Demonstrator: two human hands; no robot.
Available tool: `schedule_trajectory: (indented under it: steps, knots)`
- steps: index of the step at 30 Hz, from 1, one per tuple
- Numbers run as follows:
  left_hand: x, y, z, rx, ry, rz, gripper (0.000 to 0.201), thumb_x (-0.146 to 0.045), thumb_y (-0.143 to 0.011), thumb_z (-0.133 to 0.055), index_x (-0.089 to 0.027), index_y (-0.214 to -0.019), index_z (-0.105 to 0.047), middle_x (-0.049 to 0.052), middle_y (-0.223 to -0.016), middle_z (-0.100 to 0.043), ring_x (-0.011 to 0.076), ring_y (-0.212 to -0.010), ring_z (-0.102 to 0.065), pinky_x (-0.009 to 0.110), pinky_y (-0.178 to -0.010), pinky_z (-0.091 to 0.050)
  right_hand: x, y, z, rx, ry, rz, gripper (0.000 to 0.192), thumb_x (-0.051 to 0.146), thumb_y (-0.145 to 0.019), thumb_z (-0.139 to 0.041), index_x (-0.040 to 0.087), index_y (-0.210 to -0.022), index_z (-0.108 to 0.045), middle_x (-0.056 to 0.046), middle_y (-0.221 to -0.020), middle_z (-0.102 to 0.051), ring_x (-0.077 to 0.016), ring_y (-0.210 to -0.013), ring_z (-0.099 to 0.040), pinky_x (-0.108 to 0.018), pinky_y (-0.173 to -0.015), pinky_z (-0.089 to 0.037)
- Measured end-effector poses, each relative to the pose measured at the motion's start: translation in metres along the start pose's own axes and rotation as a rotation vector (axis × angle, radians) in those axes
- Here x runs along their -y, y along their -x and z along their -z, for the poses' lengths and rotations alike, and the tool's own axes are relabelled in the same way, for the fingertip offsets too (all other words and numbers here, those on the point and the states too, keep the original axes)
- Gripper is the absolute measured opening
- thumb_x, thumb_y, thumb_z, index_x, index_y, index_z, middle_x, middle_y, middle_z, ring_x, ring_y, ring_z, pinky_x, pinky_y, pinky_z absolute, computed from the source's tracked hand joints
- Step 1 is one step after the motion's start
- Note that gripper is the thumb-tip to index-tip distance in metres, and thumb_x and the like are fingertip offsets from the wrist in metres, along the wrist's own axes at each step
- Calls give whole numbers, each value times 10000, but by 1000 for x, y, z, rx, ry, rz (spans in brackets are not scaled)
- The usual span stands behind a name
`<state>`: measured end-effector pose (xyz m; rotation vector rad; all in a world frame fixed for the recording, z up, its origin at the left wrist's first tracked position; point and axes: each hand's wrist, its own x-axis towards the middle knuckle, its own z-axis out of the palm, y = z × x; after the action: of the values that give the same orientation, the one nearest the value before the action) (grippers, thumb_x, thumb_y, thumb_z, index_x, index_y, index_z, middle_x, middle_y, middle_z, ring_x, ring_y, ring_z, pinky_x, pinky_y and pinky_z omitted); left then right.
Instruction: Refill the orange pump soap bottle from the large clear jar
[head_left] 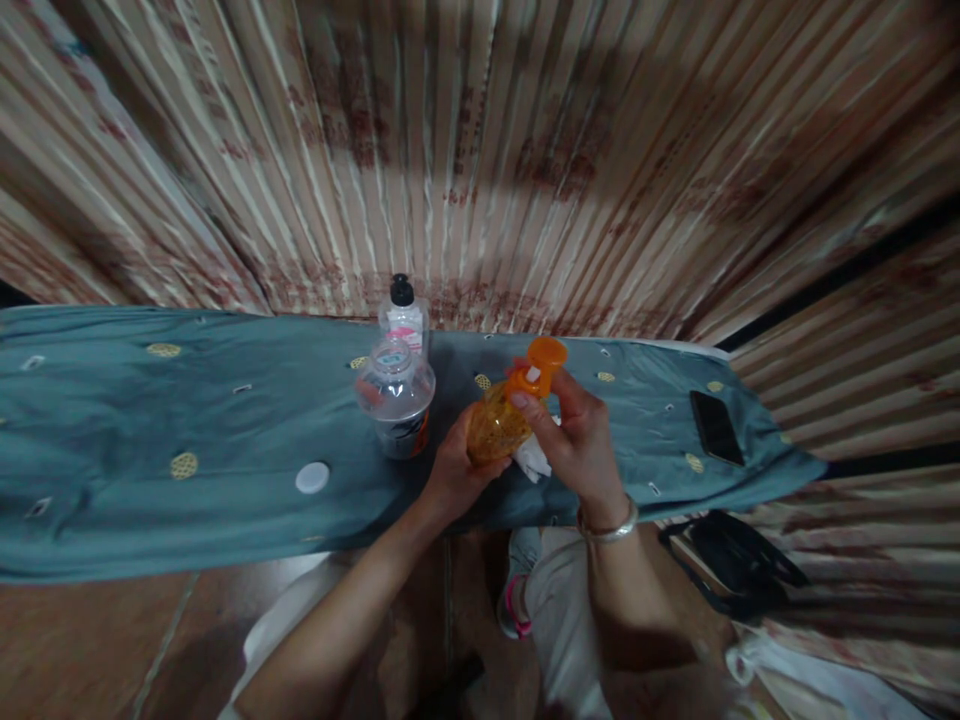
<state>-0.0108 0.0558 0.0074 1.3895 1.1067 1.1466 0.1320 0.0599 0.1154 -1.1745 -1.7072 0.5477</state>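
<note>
Three bottles, one white cap, one phone, one cloth.

Orange see-through bottle with orange flip cap, tilted, cap end up and to the right, held above the near edge of the table. White cloth bunched just beside its lower right side.

Striped patterned curtain behind a teal-clothed table; brown floor.

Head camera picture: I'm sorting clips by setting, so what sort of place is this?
Probably a room in a home: a pleated patterned curtain hangs behind a narrow surface under teal embroidered cloth, with household bottles and a phone on it.
</note>
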Motion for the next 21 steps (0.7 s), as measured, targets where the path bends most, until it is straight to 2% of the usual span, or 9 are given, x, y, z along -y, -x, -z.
schedule_trajectory:
  steps: [5, 12, 18, 21]
  knots:
    - [-2, 0, 1, -12, -5, 5, 774, -283, -682, -811, -186, -1367, -463, 125, -1308, -627, 292, -1207, -610, 477, -1039, -486, 4, 6, -12, -171, 105, 20, 232, 436, -906, -640, 245, -1034, -674, -41, -1018, -733, -224, -938, -681, -355, -856, -538]
    - [-2, 0, 1, -18, -5, 5, 794, -293, -662, -816, -177, -1365, -466, 139, -1307, -622, 306, -1211, -605, 486, -1043, -478, 7, 11, -26, -390, 272, 21, 263, 472, -831, -727, 252, -955, -656, -59, -969, -711, -258, -956, -649, -433, -916, -515]
    - [-5, 1, 1, 4, -1, -13, 796, -333, -683, -814, -181, -1382, -466, 135, -1321, -618, 296, -1207, -612, 455, -1046, -478, 8, 10, -35, -539, 314, 13, 291, 444, -781, -776, 263, -965, -644, -72, -1055, -705, -274, -1033, -639, -482, -983, -495]
    - [-3, 0, 1, -5, -6, -17, 821, -341, -675, -816, -162, -1390, -452, 153, -1338, -606, 309, -1239, -591, 465, -1067, -458, 8, 9, -39, -564, 316, -1, 316, 444, -765, -790, 255, -972, -645, -89, -1105, -696, -289, -1092, -630, -501, -1016, -479]
